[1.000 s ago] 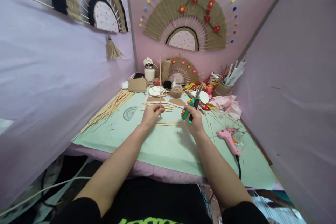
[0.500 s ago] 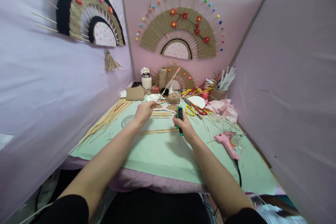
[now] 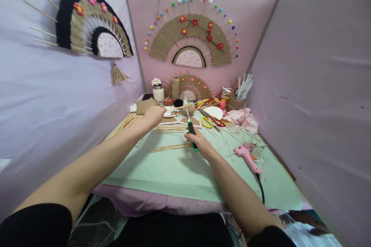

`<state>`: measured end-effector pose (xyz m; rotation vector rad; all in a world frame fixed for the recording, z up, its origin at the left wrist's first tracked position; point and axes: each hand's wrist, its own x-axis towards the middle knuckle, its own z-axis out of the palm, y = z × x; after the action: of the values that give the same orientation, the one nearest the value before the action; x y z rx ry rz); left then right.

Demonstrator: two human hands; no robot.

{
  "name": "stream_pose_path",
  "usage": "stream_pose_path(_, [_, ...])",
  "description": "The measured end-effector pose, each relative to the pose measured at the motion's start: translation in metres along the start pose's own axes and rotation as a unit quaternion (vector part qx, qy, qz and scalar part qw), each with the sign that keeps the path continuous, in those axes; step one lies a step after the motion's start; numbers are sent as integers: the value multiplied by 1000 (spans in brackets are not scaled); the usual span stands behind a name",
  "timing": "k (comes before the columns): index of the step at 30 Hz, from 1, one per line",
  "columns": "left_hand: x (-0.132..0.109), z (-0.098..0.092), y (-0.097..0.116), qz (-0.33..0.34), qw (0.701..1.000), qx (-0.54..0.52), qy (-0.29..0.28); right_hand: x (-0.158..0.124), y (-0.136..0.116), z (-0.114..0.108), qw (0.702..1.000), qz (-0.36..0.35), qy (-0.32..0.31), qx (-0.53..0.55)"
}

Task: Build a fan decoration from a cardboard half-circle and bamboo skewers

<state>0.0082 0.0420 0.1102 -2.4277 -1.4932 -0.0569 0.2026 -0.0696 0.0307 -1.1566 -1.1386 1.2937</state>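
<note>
My left hand (image 3: 155, 117) is closed around thin wooden sticks (image 3: 199, 102), which reach out to the right, nearly level, above the back of the table. My right hand (image 3: 198, 141) grips shears (image 3: 191, 135) with green-and-black handles. Their metal jaws point up and away, close to the sticks; whether they touch cannot be made out. Below and between the hands, a few more sticks (image 3: 169, 148) lie on the green tabletop. Another row of sticks (image 3: 168, 128) lies just behind these. Card pieces with pink edging (image 3: 193, 121) and a ball of twine (image 3: 188, 109) are beyond the shears.
A pink glue gun (image 3: 247, 158) with a black cord lies at the right. Yellow-handled scissors (image 3: 206, 122), a white half-round piece (image 3: 213, 112) and pink cloth (image 3: 243, 117) are at the back right. A brown pot (image 3: 235, 103) holds white sticks. Decorated fans (image 3: 165, 42) hang on the walls.
The sticks in my left hand have swung down from a steep slant to almost level, and that hand has moved left. The shears have tilted forward, showing their jaws. The view has shifted slightly.
</note>
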Motion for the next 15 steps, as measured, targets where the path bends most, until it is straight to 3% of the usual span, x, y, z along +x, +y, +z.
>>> stream_pose_path(8, [-1,-18,20,1,1000,7,-17,3,5,-3,998,20,11,54])
stream_pose_path(15, [-6,-22,31,-7,1000,12,-21,6,9,-5,997,22,-1,77])
